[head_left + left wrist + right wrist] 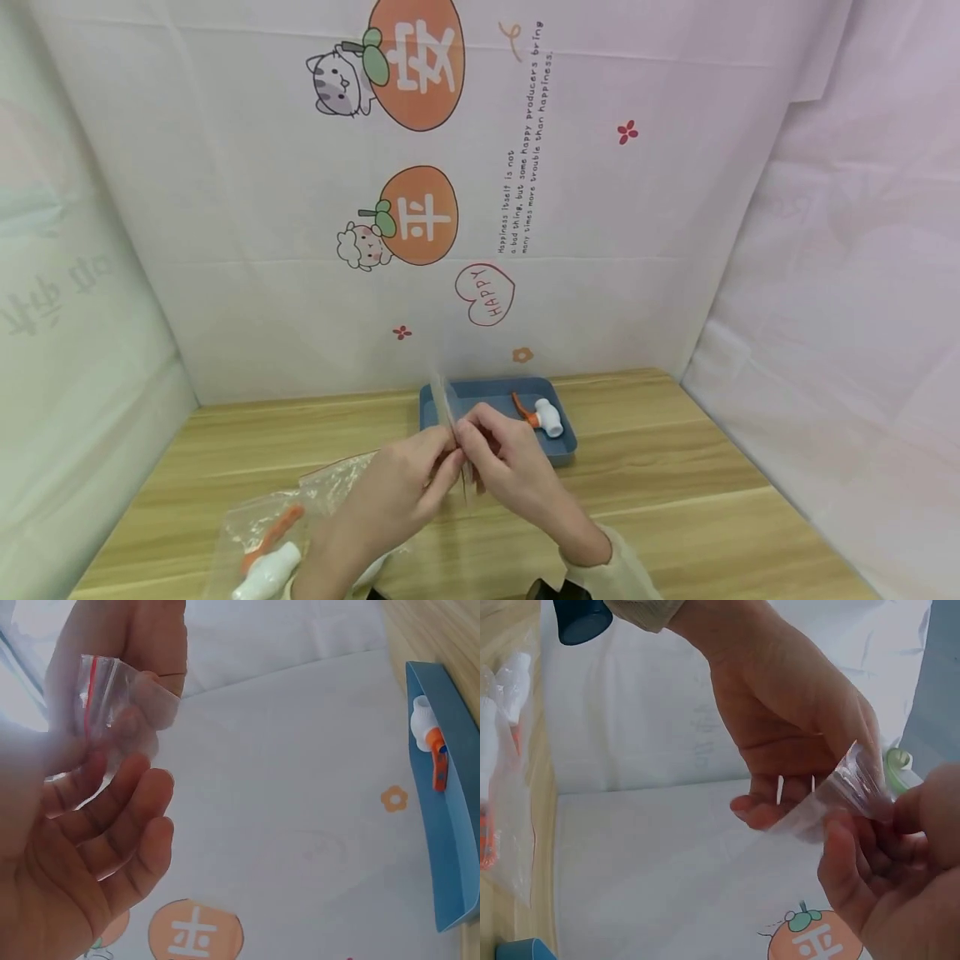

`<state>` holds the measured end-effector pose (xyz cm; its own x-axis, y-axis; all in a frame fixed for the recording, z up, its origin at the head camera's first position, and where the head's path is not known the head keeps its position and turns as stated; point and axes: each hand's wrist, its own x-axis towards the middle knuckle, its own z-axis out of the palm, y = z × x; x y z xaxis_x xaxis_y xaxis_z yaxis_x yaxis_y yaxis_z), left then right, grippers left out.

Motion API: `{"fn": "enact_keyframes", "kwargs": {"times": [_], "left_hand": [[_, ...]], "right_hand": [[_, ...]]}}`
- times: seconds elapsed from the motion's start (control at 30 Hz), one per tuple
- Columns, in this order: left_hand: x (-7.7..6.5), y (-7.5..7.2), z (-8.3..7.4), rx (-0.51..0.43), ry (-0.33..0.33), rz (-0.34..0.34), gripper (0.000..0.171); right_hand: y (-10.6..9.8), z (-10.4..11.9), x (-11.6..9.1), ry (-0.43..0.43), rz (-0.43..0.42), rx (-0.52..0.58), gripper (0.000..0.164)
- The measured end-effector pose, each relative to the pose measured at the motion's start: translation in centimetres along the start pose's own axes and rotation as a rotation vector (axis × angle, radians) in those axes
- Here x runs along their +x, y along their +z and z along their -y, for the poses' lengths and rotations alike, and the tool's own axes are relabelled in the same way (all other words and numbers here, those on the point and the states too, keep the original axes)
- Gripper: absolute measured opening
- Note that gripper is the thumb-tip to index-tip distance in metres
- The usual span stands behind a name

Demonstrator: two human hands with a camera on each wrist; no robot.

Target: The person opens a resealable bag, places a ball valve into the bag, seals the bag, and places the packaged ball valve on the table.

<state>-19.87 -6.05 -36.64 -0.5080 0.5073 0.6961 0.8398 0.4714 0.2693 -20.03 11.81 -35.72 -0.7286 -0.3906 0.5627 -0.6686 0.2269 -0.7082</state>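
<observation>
A small clear zip bag (161,709) with a red seal line is held up between both hands over the table, in front of the tray. My left hand (386,492) pinches one side of its mouth between thumb and index finger, the other fingers loosely bent. Opposite, my right hand (513,467) pinches the bag with thumb and fingertips. In the head view the bag is seen nearly edge-on and blurred. Nothing can be made out inside it. Behind the hands, a blue tray (487,389) holds a white plastic valve (550,419) with an orange handle.
At the front left of the wooden table (660,500) lies a larger clear bag (330,482) holding white valves (272,573) with orange handles, partly hidden by my left forearm. White printed cloth (600,250) walls the back and both sides.
</observation>
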Motion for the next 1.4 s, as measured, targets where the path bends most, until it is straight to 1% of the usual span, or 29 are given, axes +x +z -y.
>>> {"fn": "enact_keyframes", "kwargs": {"times": [0.1, 0.2, 0.3, 0.4, 0.47, 0.53, 0.57, 0.6, 0.63, 0.67, 0.77, 0.83, 0.9, 1.0, 1.07, 1.13, 1.2, 1.3, 1.4], "left_hand": [[0.0, -0.3, -0.3, 0.025, 0.011, 0.01, 0.021], [-0.1, -0.6, -0.5, 0.009, 0.04, 0.019, 0.024], [-0.2, -0.8, -0.5, -0.016, 0.084, 0.011, 0.023], [-0.2, -0.7, -0.7, 0.013, 0.135, -0.022, 0.015], [-0.1, -0.4, -0.8, 0.059, 0.169, -0.044, 0.009], [-0.1, -0.2, -1.0, 0.097, 0.188, -0.059, 0.006], [0.0, -0.1, -1.1, 0.096, 0.188, -0.061, 0.005], [0.0, 0.0, -1.1, 0.076, 0.181, -0.055, 0.005], [0.0, 0.1, -1.1, 0.045, 0.172, -0.05, 0.005], [0.0, 0.1, -1.2, -0.008, 0.153, -0.037, 0.005], [0.0, 0.1, -1.2, -0.208, 0.091, 0.009, 0.009], [-0.1, -0.1, -1.2, -0.309, 0.058, 0.04, 0.011], [-0.1, -0.3, -1.4, -0.361, 0.051, 0.069, 0.01], [-0.2, -0.8, -1.6, -0.378, 0.054, 0.106, 0.01], [-0.2, -1.0, -1.6, -0.375, 0.085, 0.118, 0.012], [-0.2, -1.3, -1.7, -0.393, 0.106, 0.125, 0.015], [-0.1, -1.4, -1.7, -0.425, 0.144, 0.116, 0.018], [-0.1, -1.3, -1.8, -0.527, 0.201, 0.09, 0.019], [-0.1, -0.9, -1.9, -0.636, 0.245, 0.058, 0.022]], "right_hand": [[-0.7, 0.0, 0.0, -0.013, 0.079, 0.046, 0.018], [-1.5, 0.0, 0.0, 0.002, 0.173, 0.113, 0.015], [-2.0, 0.0, -0.1, 0.009, 0.238, 0.15, 0.012], [-2.5, -0.1, 0.0, 0.007, 0.276, 0.166, 0.009], [-2.9, -0.1, -0.1, 0.02, 0.288, 0.166, 0.01], [-3.3, -0.1, -0.1, 0.022, 0.302, 0.155, 0.012], [-3.5, 0.0, -0.2, 0.02, 0.31, 0.147, 0.014], [-3.6, 0.0, -0.2, 0.022, 0.318, 0.141, 0.015], [-3.8, 0.0, -0.2, 0.005, 0.328, 0.139, 0.016], [-3.8, 0.0, -0.2, -0.017, 0.336, 0.14, 0.017], [-4.0, 0.0, -0.3, -0.081, 0.365, 0.17, 0.018], [-4.0, -0.1, -0.4, -0.128, 0.382, 0.189, 0.018], [-4.0, 0.0, -0.5, -0.161, 0.395, 0.184, 0.019], [-3.8, 0.4, -0.7, -0.179, 0.405, 0.157, 0.021], [-3.8, 0.6, -0.8, -0.182, 0.412, 0.15, 0.022], [-3.8, 0.8, -0.9, -0.185, 0.427, 0.169, 0.022], [-3.7, 0.9, -0.9, -0.217, 0.435, 0.192, 0.023], [-3.4, 0.9, -0.9, -0.297, 0.449, 0.253, 0.023], [-3.0, 1.0, -0.8, -0.366, 0.465, 0.343, 0.022]]}}
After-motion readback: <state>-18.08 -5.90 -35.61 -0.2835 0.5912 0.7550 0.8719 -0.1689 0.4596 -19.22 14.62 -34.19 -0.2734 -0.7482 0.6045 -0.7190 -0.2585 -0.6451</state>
